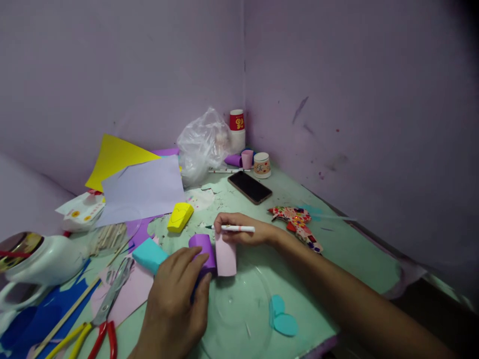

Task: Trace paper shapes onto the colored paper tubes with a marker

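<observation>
My left hand (pixel 178 294) is closed around a purple folded-paper piece (pixel 202 248), thumb below and fingers over its near side. Just to the right stands a pink folded-paper piece (pixel 226 259), its top edge in the fingers of my right hand (pixel 243 225). A white marker (pixel 237 228) also lies across those fingers, its dark tip pointing left. Beside my left hand is a light-blue paper piece (pixel 150 253). Farther back sits a yellow one (pixel 180 217) with a heart outline drawn on it. Two light-blue cut-outs (pixel 285 324) lie at the front right.
Scissors (pixel 108 299), a wooden stick (pixel 67 316) and a white teapot-like vessel (pixel 52 259) crowd the left. A phone (pixel 249 187), a plastic bag (pixel 204 144) and paper cups (pixel 262 165) stand toward the corner. A floral-patterned glue gun (pixel 294 219) rests at right.
</observation>
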`<action>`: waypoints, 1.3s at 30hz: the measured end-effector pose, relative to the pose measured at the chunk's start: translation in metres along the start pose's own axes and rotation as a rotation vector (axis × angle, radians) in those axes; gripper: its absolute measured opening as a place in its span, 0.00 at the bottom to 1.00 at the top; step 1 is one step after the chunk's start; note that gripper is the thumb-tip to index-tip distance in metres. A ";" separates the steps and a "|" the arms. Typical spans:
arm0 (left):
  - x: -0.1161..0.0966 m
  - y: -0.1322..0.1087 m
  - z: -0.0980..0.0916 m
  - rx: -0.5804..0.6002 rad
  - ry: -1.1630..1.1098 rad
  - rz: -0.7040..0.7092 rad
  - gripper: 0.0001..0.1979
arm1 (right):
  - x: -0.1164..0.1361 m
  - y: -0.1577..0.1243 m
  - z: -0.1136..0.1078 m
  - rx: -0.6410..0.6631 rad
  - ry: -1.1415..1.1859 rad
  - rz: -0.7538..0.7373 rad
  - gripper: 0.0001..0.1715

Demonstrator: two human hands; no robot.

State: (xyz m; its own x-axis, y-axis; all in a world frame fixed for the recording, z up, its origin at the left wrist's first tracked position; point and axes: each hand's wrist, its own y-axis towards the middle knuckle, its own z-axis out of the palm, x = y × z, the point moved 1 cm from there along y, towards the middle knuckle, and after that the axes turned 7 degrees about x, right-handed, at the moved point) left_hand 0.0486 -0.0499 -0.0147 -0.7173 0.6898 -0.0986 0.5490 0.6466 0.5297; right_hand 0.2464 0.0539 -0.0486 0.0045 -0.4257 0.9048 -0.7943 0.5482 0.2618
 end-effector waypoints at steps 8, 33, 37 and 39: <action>0.020 -0.014 0.018 0.092 0.206 0.032 0.18 | 0.037 -0.025 0.002 -0.473 -0.389 0.188 0.09; -0.028 -0.069 0.024 -0.063 -0.182 0.204 0.14 | 0.069 -0.123 0.092 -0.445 -0.318 0.660 0.08; -0.030 -0.080 0.045 -0.004 -0.102 0.307 0.15 | 0.075 -0.120 0.069 -0.481 -0.367 0.659 0.04; -0.031 -0.081 0.050 -0.018 -0.093 0.301 0.15 | 0.080 -0.112 0.055 -0.490 -0.412 0.640 0.04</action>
State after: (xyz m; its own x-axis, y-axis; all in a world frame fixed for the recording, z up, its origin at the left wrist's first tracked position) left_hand 0.0482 -0.1071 -0.0964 -0.4807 0.8768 -0.0112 0.7227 0.4034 0.5612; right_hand 0.3019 -0.0811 -0.0235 -0.6420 -0.1069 0.7592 -0.2220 0.9737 -0.0507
